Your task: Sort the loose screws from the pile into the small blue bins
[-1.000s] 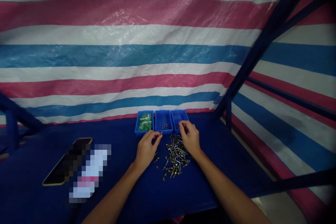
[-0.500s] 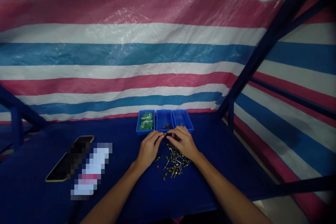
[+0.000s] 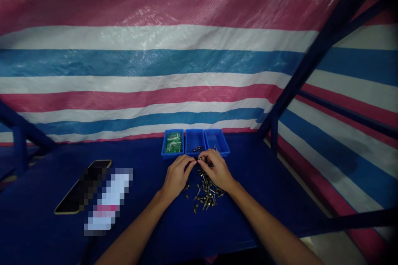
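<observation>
My left hand (image 3: 178, 174) is closed in a pinch, its fingertips almost meeting those of the other hand; what it holds, if anything, is too small to make out. My right hand (image 3: 217, 169) pinches a small metal piece (image 3: 199, 158) with a bright, brass-like end. Below and partly under the right hand lies a loose pile of small metal pieces (image 3: 208, 192) with thin shanks and brass-coloured heads. A few of them (image 3: 186, 190) lie apart, near my left wrist.
Behind the hands stand three blue bins: the left bin (image 3: 163, 149) holds green-and-white packets (image 3: 174, 142), the middle bin (image 3: 195, 136) some metal pieces, the right bin (image 3: 217, 136) at least one. A phone (image 3: 70, 196) and a blurred white item (image 3: 108, 198) lie left on the blue table (image 3: 139, 157).
The fingertips of both hands have shifted slightly around the small piece, whose bright end now shows at my right fingertips. The pile, bins and phone stay put.
</observation>
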The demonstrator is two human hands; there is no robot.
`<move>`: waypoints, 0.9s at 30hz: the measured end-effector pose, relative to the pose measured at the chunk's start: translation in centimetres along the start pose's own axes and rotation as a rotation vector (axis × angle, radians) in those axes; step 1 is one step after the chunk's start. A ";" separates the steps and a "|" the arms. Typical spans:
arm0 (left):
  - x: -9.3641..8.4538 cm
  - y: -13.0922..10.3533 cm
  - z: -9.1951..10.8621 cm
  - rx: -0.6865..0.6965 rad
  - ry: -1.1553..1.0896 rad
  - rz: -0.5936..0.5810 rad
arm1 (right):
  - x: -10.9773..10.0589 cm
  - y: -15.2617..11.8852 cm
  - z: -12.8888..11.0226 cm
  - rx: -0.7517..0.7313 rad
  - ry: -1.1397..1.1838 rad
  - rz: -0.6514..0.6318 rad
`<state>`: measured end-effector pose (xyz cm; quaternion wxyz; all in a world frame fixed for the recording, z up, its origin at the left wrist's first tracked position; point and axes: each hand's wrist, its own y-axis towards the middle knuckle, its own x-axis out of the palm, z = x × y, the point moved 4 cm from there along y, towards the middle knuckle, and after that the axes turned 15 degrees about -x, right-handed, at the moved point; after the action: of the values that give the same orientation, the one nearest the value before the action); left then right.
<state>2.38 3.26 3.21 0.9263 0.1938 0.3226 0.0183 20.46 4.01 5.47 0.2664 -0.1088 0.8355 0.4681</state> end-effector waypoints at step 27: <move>-0.1 0.0 -0.3 -0.077 0.048 0.054 | -1.3 -1.1 3.0 0.181 -0.091 0.307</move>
<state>2.07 3.37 3.05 0.9242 0.1660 0.3386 0.0605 23.05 5.80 4.14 0.2381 0.0656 0.8680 0.4307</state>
